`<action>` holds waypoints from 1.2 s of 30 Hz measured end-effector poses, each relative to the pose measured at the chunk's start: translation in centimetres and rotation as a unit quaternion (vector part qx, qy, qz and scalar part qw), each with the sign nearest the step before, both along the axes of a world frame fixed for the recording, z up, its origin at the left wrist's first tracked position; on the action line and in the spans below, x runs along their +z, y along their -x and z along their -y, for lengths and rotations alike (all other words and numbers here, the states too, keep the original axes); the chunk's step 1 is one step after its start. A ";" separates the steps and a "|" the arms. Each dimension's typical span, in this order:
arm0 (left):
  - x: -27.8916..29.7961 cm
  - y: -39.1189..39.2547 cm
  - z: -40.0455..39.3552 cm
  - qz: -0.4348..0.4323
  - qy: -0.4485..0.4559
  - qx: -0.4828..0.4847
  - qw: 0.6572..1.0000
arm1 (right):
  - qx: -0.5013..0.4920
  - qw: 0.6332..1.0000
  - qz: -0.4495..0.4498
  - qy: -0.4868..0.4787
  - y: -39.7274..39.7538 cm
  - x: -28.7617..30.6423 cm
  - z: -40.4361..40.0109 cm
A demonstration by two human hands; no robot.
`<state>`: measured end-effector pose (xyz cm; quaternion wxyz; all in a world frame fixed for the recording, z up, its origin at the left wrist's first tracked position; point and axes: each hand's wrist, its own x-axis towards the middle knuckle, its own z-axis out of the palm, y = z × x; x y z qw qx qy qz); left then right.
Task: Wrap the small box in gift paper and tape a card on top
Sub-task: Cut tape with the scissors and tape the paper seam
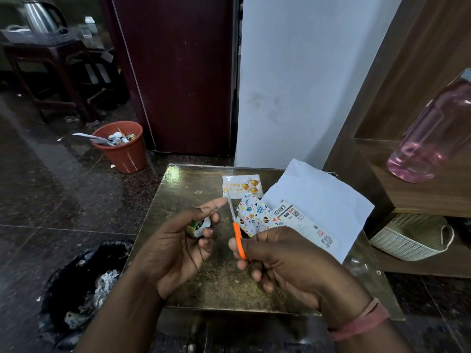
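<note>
My left hand (175, 240) grips a small clear tape roll (199, 226). My right hand (285, 256) grips orange-handled scissors (238, 236). Half-wrapped small printed box (288, 220) lies on the gold worktop (178, 200).

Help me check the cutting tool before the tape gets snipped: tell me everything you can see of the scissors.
The scissors have bright orange handles that look plastic and slim pale metal blades. The right hand grips the handles, fingers curled round them. The blades point up and away, slightly leftward, toward the birthday card, held above the table. Their tips lie close to the left hand's outstretched forefinger. The blades look nearly closed, though that is hard to tell.
</note>
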<state>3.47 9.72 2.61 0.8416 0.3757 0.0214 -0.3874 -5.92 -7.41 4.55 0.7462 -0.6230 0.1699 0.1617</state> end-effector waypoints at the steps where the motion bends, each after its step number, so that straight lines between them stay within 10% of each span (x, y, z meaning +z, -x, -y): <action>1: 0.0 0.0 -0.1 0.000 0.003 0.001 1.000 | 0.009 1.000 -0.004 -0.003 0.0 -0.1 -0.1; 36: -0.7 0.2 -0.1 0.059 -0.002 -0.060 0.996 | 0.124 0.991 0.006 0.048 0.3 0.1 0.2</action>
